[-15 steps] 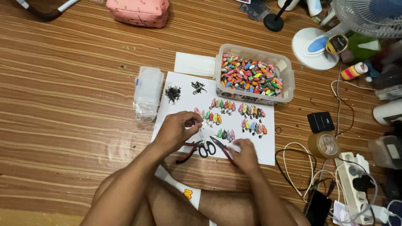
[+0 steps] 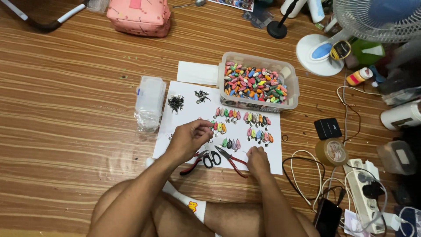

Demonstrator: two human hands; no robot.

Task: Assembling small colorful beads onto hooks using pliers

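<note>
Coloured lures (image 2: pixel 239 127), several rows laid on white sheet (image 2: pixel 184 127), tub (image 2: pixel 258 83) far right remains full; left hand (image 2: pixel 188 138) pinches one, right hand (image 2: pixel 257 159) grasps red-handled pliers (image 2: pixel 232 160).

Small colourful lures (image 2: pixel 231 143) lie grouped on white paper (image 2: pixel 272 160).

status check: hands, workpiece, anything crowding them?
Left hand pinching a small piece, too small to tell. Right hand fingertips down on white sheet. Red-handled pliers and scissors lie between the hands.
</note>
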